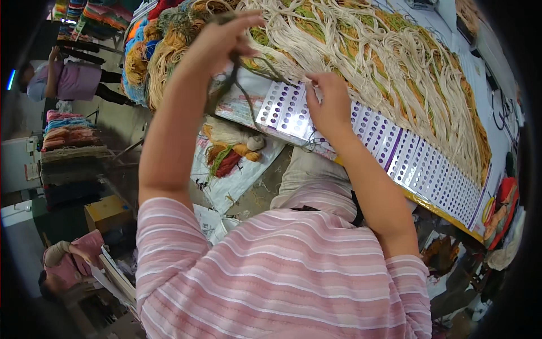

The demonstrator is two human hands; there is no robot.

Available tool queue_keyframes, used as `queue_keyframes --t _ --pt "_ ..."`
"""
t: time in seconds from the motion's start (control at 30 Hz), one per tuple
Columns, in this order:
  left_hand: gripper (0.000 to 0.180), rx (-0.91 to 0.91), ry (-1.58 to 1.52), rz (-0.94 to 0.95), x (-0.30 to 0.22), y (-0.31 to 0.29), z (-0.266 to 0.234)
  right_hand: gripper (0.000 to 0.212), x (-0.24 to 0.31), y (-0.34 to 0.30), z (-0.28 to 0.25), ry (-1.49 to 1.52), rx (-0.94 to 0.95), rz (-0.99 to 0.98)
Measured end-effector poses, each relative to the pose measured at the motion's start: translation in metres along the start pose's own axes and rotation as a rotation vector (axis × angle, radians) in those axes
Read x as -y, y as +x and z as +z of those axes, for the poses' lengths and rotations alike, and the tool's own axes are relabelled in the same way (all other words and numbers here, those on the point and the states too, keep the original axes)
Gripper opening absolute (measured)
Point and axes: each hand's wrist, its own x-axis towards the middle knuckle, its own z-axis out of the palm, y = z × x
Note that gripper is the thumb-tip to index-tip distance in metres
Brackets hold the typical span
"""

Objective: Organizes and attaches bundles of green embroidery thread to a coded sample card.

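My left hand (221,48) is raised over the table's left part, blurred by motion, with dark green yarn (240,90) caught in its fingers. The yarn hangs in loose strands, and some run right toward a long white and purple card (367,121) with rows of round holes. At the card's far edge, my right hand (330,107) has its thumb and forefinger drawn together in a pinch, near the end of those strands. What it pinches is too small to make out. Cream, ochre and green yarn (361,51) lies spread beyond the card.
Multicoloured yarn bundles (164,51) pile up at the table's left end. Below, small skeins (228,150) lie on a white sheet. Folded stacks (73,135) and two other people stand at the left. Red and cream cloth (504,212) sits at the card's right end.
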Motion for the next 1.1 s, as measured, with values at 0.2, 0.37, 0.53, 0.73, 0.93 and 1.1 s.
queue_keyframes --t 0.2,0.37,0.53,0.73,0.93,1.1 --pt "0.064 0.550 -0.780 0.055 -0.018 -0.067 0.069 0.015 0.075 0.024 -0.048 0.704 0.146 0.262" --pt "0.056 0.510 -0.901 0.009 -0.022 -0.080 0.072 0.010 0.077 0.018 -0.062 1.103 0.276 0.435" --pt "0.055 0.581 -0.973 -0.108 -0.019 -0.087 0.070 0.009 0.075 0.010 -0.067 1.208 0.309 0.423" --pt "0.053 0.617 -1.021 -0.089 -0.015 -0.089 0.072 0.010 0.079 0.007 -0.074 1.219 0.328 0.418" --pt "0.054 0.489 -0.832 -0.045 0.002 -0.088 0.077 0.010 0.082 0.005 -0.082 1.280 0.237 0.417" --pt "0.045 0.407 -0.814 -0.038 0.010 -0.099 0.086 0.009 0.078 0.002 -0.091 1.079 0.341 0.521"
